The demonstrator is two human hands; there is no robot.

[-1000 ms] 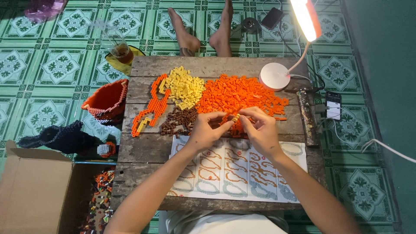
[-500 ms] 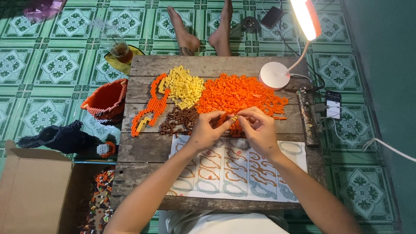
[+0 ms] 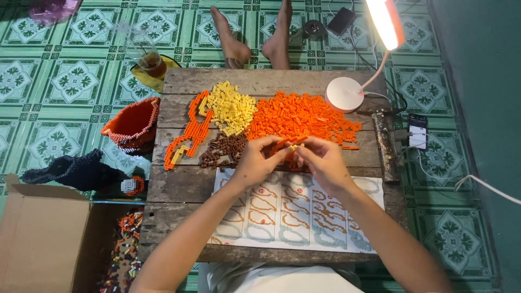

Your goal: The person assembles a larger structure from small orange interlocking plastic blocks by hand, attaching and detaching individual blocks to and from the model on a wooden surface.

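My left hand [image 3: 259, 159] and my right hand [image 3: 321, 160] meet over the middle of a low wooden table [image 3: 179, 183]. Together they pinch a short strip of orange beads with a yellow bead [image 3: 292, 145] at its tip. Just beyond my hands lies a big pile of orange beads [image 3: 301, 116]. A yellow bead pile [image 3: 233, 107] and a brown bead pile [image 3: 224, 150] sit to the left. A woven orange bead strip [image 3: 191, 132] curves along the left side. A printed pattern sheet [image 3: 296, 210] lies under my forearms.
A lit white desk lamp [image 3: 347, 92] stands at the table's back right, with a phone [image 3: 418, 131] beyond the edge. Another person's bare feet [image 3: 255, 38] rest behind the table. An orange beaded bag [image 3: 133, 126], a cardboard box [image 3: 40, 239] and a glass drink [image 3: 152, 62] are on the left.
My hands stay in the same spot over the table, with only small finger movements on the bead strip.
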